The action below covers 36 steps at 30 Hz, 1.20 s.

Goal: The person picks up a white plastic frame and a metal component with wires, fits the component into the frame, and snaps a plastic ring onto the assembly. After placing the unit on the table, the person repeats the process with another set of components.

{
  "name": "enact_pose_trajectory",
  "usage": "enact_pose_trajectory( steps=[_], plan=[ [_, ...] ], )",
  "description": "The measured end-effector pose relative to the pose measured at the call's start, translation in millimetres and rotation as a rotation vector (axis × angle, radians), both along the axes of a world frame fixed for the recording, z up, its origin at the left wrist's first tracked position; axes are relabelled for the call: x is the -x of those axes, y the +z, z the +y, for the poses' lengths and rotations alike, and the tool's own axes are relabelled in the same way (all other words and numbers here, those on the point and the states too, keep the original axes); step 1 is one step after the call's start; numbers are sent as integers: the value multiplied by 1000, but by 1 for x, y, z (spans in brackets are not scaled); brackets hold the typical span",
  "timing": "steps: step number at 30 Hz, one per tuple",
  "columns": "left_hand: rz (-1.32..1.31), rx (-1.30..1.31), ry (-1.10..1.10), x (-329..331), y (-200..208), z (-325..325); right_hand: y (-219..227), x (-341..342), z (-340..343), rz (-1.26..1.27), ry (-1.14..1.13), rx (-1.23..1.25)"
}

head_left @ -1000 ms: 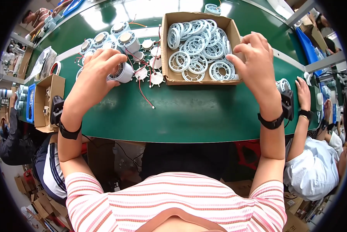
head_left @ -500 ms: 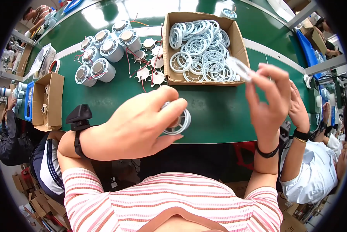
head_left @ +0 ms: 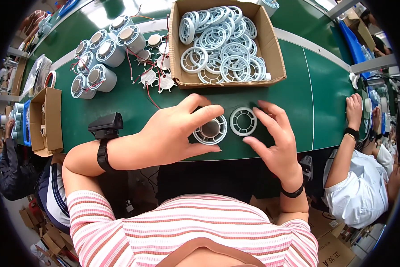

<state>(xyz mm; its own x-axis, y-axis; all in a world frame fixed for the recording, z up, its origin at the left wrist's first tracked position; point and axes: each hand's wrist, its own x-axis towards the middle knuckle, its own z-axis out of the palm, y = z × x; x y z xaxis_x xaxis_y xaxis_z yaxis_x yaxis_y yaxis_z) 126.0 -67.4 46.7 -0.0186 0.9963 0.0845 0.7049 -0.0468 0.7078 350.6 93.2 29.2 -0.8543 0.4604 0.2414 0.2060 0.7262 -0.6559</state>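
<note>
My left hand [head_left: 175, 129] is curled around a light-blue round housing [head_left: 223, 130] with a spoked rim and a greyish disc in its middle, turned face up. The fingers and thumb cover part of its edge. Just right of it, a light-blue spoked ring [head_left: 232, 121] lies face up over the green table. My right hand [head_left: 278, 142] is at that ring's right side, thumb and fingers apart; whether the fingertips touch its edge, I cannot tell. A cardboard box [head_left: 278, 62] beyond my hands holds many similar rings [head_left: 194, 60].
Several light-blue cylinders [head_left: 111, 54] with discs and wires stand at the far left. Beside them lie white discs with tabs and red wires [head_left: 166, 82]. Another cardboard box [head_left: 53, 120] is at the left edge. A co-worker's hand [head_left: 354, 111] rests on the table at right.
My right hand has come down and left, bringing the ring from beside the box to beside the housing. Its fingers have spread. In my left hand, the housing has turned more face up.
</note>
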Motion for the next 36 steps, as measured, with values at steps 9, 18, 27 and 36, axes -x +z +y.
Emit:
enact_pose_trajectory(
  steps=[9,18,27,36],
  plan=[
    [-379,167,68,-3,-6,-4,1,13,-15,45,-80,78],
    [-887,314,71,1,-8,2,-8,12,-17,-36,-169,71],
    [-1059,537,15,6,-9,10,20,41,-26,204,277,177],
    [-1033,437,-34,6,-18,8,18,45,-14,144,373,236]
  ],
)
